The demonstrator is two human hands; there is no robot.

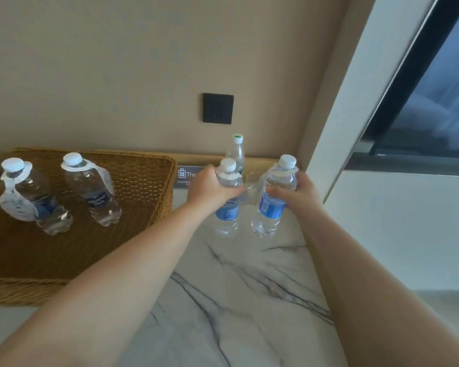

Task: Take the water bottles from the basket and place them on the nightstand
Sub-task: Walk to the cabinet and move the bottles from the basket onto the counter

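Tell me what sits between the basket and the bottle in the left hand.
Head view: a small dark sign stands between the basket and that bottle.

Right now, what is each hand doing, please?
Left hand: fingers curled around a blue-label bottle.
Right hand: gripping another blue-label bottle.
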